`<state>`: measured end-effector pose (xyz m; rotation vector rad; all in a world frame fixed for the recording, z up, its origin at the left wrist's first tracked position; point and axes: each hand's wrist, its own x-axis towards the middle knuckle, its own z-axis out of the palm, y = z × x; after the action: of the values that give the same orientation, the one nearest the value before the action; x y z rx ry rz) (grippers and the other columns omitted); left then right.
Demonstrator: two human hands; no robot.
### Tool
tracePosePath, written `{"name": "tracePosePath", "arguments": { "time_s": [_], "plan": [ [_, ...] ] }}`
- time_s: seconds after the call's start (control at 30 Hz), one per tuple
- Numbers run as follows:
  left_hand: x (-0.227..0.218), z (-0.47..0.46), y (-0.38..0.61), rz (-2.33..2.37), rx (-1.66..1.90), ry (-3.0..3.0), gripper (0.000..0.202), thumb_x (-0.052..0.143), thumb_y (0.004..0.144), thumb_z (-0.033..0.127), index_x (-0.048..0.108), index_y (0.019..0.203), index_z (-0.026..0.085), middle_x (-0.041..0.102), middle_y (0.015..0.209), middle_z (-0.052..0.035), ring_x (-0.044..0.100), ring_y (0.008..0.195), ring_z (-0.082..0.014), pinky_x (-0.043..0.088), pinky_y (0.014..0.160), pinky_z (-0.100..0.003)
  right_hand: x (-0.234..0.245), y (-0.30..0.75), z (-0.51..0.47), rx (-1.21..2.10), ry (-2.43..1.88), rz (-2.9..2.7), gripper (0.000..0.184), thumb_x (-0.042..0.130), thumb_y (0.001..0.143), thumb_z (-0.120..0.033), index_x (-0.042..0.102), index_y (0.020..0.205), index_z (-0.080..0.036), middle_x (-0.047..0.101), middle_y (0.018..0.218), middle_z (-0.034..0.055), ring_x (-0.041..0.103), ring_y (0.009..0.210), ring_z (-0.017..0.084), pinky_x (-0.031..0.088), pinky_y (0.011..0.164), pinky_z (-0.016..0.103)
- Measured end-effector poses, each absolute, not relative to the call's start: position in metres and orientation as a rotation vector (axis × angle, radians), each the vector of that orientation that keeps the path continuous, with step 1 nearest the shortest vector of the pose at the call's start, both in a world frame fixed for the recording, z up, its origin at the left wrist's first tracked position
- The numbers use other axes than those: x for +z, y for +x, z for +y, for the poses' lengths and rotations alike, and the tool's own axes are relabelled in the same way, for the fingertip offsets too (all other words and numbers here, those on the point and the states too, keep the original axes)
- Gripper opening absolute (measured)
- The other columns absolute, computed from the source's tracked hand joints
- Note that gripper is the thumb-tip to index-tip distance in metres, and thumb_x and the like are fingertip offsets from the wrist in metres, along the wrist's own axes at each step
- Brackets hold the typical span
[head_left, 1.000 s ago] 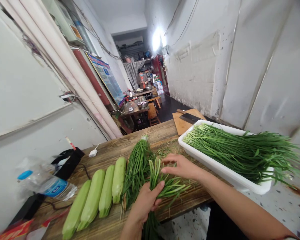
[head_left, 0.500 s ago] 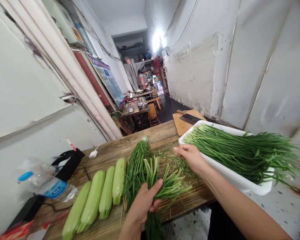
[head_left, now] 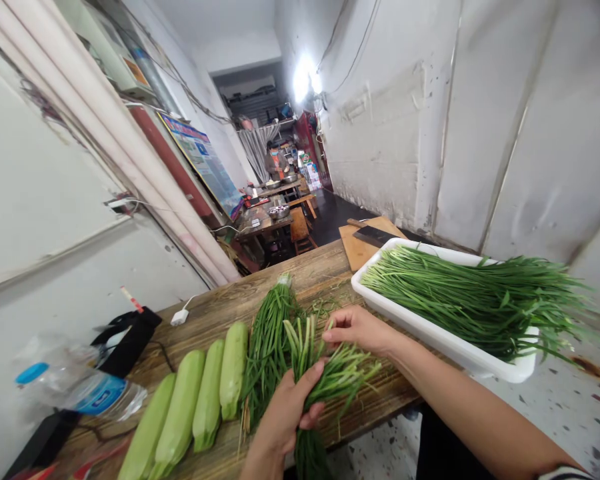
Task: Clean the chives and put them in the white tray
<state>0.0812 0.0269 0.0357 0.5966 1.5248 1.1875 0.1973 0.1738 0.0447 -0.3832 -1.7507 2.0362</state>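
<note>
My left hand [head_left: 293,413] is closed round a bunch of garlic chives [head_left: 347,370], pale stem ends fanned upward and right, green leaves hanging below the fist. My right hand [head_left: 353,327] pinches at the upper stems of that bunch, thumb and forefinger meeting on a thin stalk that is mostly hidden. Left of the held bunch, a tied bundle of chives [head_left: 273,327] lies on the wooden table [head_left: 315,267]. To the right, a white plastic tub [head_left: 430,343] is heaped with more chives [head_left: 460,293], their leaves overhanging its right end.
Several pale green zucchini [head_left: 180,407] lie side by side at left. Beyond them are a water bottle [head_left: 97,393], a black box [head_left: 130,343] and a white plug [head_left: 180,317]. A cleaver [head_left: 375,235] rests on a cutting board [head_left: 357,250] behind the tub. A person [head_left: 276,160] stands far back.
My right hand has moved left and down from beside the tub to the stems in my left hand. The left hand keeps its hold. The view has shifted slightly.
</note>
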Motion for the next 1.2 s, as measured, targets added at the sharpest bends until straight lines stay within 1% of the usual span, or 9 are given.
{"name": "tracePosePath", "arguments": {
  "time_s": [0.07, 0.17, 0.27, 0.43, 0.6, 0.7, 0.9, 1.1, 1.2],
  "plan": [
    [0.038, 0.028, 0.083, 1.574, 1.246, 0.621, 0.056, 0.069, 0.063, 0.062, 0.055, 0.091, 0.015, 0.042, 0.041, 0.0102, 0.03, 0.031, -0.0023, 0.013, 0.032, -0.014, 0.042, 0.2, 0.174, 2.034, -0.438, -1.703, 0.034, 0.077, 0.061, -0.045, 0.065, 0.066, -0.013, 0.06, 0.059, -0.0025, 0.05, 0.054, 0.009, 0.038, 0.056, 0.023],
    [0.042, 0.029, 0.088, 1.676, 1.276, 0.644, 0.054, 0.069, 0.061, 0.063, 0.057, 0.079, 0.014, 0.042, 0.039, 0.0089, 0.032, 0.031, -0.0033, 0.016, 0.031, -0.014, 0.039, 0.205, 0.175, 2.01, -0.422, -1.715, 0.033, 0.078, 0.061, -0.042, 0.068, 0.071, -0.012, 0.063, 0.063, -0.0013, 0.051, 0.057, 0.01, 0.04, 0.059, 0.023],
    [0.046, 0.029, 0.091, 1.738, 1.299, 0.644, 0.053, 0.072, 0.057, 0.063, 0.056, 0.07, 0.014, 0.044, 0.041, 0.0074, 0.036, 0.033, -0.0043, 0.022, 0.031, -0.015, 0.041, 0.211, 0.179, 1.951, -0.363, -1.832, 0.03, 0.078, 0.062, -0.038, 0.069, 0.075, -0.012, 0.06, 0.062, -0.0024, 0.048, 0.056, 0.008, 0.037, 0.057, 0.022],
    [0.049, 0.029, 0.094, 1.798, 1.32, 0.673, 0.053, 0.072, 0.056, 0.065, 0.057, 0.065, 0.015, 0.044, 0.04, 0.0067, 0.036, 0.035, -0.0055, 0.026, 0.032, -0.017, 0.052, 0.216, 0.183, 1.879, -0.384, -1.88, 0.035, 0.077, 0.063, -0.038, 0.068, 0.087, -0.013, 0.057, 0.062, -0.0043, 0.047, 0.057, 0.009, 0.036, 0.056, 0.022],
    [0.043, 0.029, 0.091, 1.829, 1.284, 0.758, 0.057, 0.066, 0.057, 0.071, 0.055, 0.064, 0.016, 0.041, 0.04, 0.0076, 0.03, 0.035, -0.0046, 0.024, 0.033, -0.017, 0.059, 0.212, 0.179, 1.818, -0.475, -2.019, 0.026, 0.073, 0.066, -0.038, 0.067, 0.07, -0.013, 0.056, 0.057, -0.004, 0.044, 0.053, 0.008, 0.034, 0.053, 0.022],
    [0.04, 0.029, 0.09, 1.859, 1.283, 0.783, 0.056, 0.066, 0.057, 0.07, 0.053, 0.06, 0.016, 0.039, 0.04, 0.0079, 0.03, 0.036, -0.0048, 0.023, 0.034, -0.017, 0.057, 0.21, 0.176, 1.871, -0.462, -2.054, 0.022, 0.074, 0.064, -0.033, 0.066, 0.066, -0.013, 0.059, 0.057, -0.0033, 0.046, 0.053, 0.009, 0.036, 0.053, 0.022],
    [0.038, 0.03, 0.087, 1.87, 1.31, 0.807, 0.057, 0.068, 0.058, 0.067, 0.063, 0.073, 0.012, 0.044, 0.045, 0.006, 0.034, 0.037, -0.0062, 0.027, 0.036, -0.019, 0.053, 0.209, 0.177, 1.794, -0.388, -2.09, 0.016, 0.071, 0.064, -0.025, 0.068, 0.075, -0.014, 0.062, 0.064, -0.0018, 0.051, 0.058, 0.01, 0.039, 0.056, 0.022],
    [0.03, 0.032, 0.083, 1.846, 1.304, 0.835, 0.062, 0.07, 0.059, 0.064, 0.069, 0.087, 0.009, 0.045, 0.043, 0.0056, 0.037, 0.037, -0.0082, 0.032, 0.039, -0.021, 0.061, 0.204, 0.167, 1.293, -0.373, -2.303, 0.007, 0.064, 0.07, -0.017, 0.064, 0.064, -0.015, 0.062, 0.068, 0.0005, 0.055, 0.068, 0.014, 0.04, 0.065, 0.025],
    [0.033, 0.036, 0.085, 1.862, 1.366, 0.764, 0.063, 0.07, 0.057, 0.065, 0.067, 0.087, 0.01, 0.049, 0.047, 0.0049, 0.038, 0.037, -0.0077, 0.032, 0.037, -0.02, 0.058, 0.193, 0.164, 1.298, -0.446, -2.123, 0.011, 0.06, 0.074, -0.021, 0.06, 0.064, -0.015, 0.058, 0.065, 0.0001, 0.051, 0.065, 0.013, 0.039, 0.064, 0.025]
  ]
}}
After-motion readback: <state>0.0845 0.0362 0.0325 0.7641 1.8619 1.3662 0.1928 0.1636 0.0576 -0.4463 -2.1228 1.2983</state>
